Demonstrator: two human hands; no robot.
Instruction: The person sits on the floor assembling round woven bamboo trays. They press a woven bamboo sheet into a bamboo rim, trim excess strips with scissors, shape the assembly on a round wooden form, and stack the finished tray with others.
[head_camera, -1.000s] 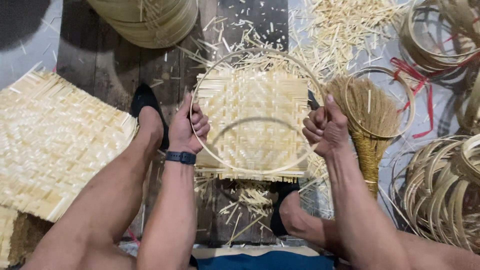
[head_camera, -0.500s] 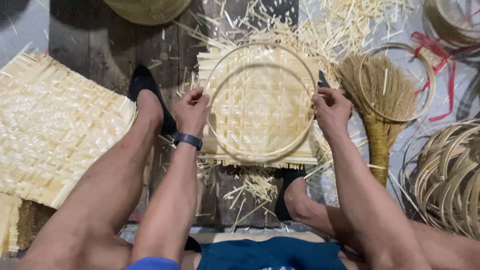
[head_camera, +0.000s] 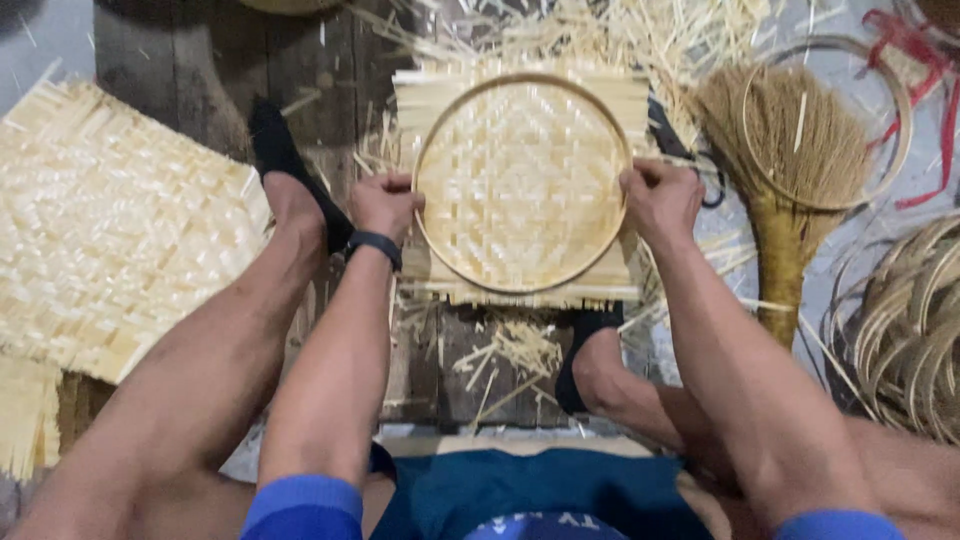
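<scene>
Now, both hands are on the hoop (head_camera: 430, 150), which lies flat on the square woven mat (head_camera: 520, 185), ring centred so the mat's corners poke out at roughly 2, 4, 8 and 10 o'clock. As far as the work goes: the weave looks complete and the ring is seated on top of it, but the corners and frayed edges remain untrimmed and nothing visibly binds ring to mat, so I'd judge this is the middle of the job, shaping done, fixing and trimming left.

Grip next. The left hand (head_camera: 385, 205) sits at 9 o'clock on the ring, fingers curled tight around rim and mat edge together, a dark wristband just behind it. The right hand (head_camera: 660, 200) mirrors it at 3 o'clock, also closed in a fist on the rim (whether the thumbs press inside the ring, I can't tell from here). Both grips narrow, clamped, nothing loose.

Around it: a broom (head_camera: 790, 160) at 3 o'clock with a spare ring (head_camera: 905, 120) lying over its bristles, coiled rings (head_camera: 910, 330) at 4 o'clock, a big woven sheet (head_camera: 110, 230) out at 9 o'clock, and loose strips (head_camera: 620, 30) scattered at 12 o'clock
</scene>
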